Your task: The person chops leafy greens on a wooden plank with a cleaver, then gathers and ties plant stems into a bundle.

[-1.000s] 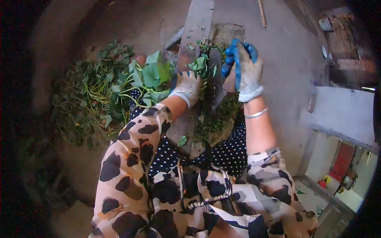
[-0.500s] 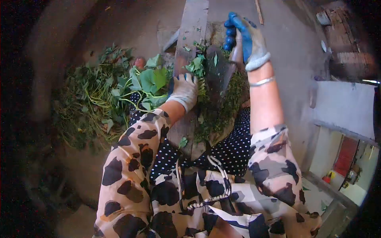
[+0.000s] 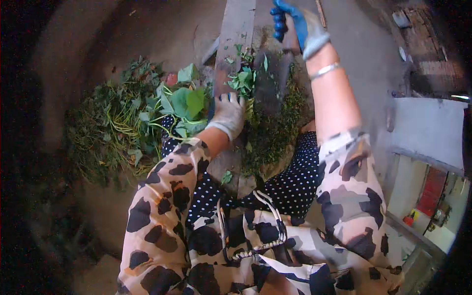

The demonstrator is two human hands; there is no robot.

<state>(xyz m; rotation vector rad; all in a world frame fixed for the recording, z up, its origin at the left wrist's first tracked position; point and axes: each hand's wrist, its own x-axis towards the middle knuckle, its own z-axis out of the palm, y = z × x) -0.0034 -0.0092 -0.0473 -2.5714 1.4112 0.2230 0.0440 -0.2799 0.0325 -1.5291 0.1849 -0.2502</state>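
My left hand (image 3: 228,115), in a pale glove with blue fingertips, is closed over leafy green stems (image 3: 244,81) on a wooden plank (image 3: 237,29). The stems under the palm are hidden. My right hand (image 3: 297,24), in a blue and grey glove, grips the handle of what looks like a broad, dark-bladed knife (image 3: 269,78). It is raised at the top of the view, with the blade slanting down to the right of the leaves. Chopped greens (image 3: 273,140) lie to the right of the plank, below the blade.
A big heap of vines (image 3: 115,123) lies on the ground at the left, with broad fresh leaves (image 3: 184,101) near my left wrist. My knees in dotted cloth (image 3: 295,182) flank the plank. At the far right are a pale panel (image 3: 427,130) and a red object (image 3: 432,189).
My right hand has risen up and away from the plank with the knife, uncovering more of the chopped greens. My left hand has stayed nearly in place on the stems.
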